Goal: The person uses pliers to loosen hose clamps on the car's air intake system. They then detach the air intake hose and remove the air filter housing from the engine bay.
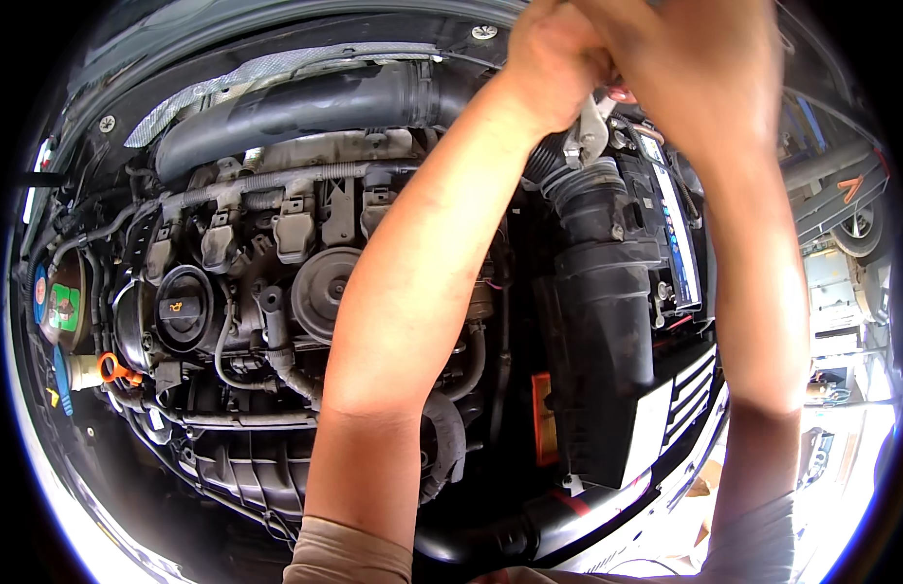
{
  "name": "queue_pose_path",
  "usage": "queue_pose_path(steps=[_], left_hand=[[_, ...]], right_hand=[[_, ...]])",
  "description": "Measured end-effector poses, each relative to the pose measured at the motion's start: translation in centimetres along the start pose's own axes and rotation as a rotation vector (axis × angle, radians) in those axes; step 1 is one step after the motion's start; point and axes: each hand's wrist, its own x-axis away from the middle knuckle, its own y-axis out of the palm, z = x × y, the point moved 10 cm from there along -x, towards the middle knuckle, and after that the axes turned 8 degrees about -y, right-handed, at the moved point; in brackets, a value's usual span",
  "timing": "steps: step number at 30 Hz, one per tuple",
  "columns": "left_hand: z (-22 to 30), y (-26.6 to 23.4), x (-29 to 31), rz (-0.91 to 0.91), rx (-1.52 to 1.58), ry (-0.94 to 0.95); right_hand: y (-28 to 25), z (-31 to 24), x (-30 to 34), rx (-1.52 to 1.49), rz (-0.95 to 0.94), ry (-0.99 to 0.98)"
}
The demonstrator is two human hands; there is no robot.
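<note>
Although left hand [558, 63] looks curled, hold unclear | grey metal piece [592, 131] at its 5 o'clock — axis roughly 1-to-7, left nearer | right hand [704, 68] at left's 3 o'clock — opening and hold indeterminable

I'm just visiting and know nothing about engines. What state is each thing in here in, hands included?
Left hand: curled, fingers mostly hidden
Right hand: blurred, overlapping the left in view; grip unclear
Grey metal piece: partly hidden below the hands
Round black cap: seated on the engine
Wide black pipe: in place behind the engine, right end hidden
Ribbed black hose: joined to the black duct
</note>
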Motion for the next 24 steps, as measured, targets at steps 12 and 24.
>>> queue_pose_path(steps=[12,24], left_hand=[[-0.3,2.3,-2.0,0.027,0.009,-0.092],[-0.3,2.8,-1.3,-0.027,-0.092,-0.182]], right_hand=[[-14.6,1.6,32.3,0.031,-0.482,0.256],[-11.7,8.0,52.7,-1.298,0.437,1.605]])
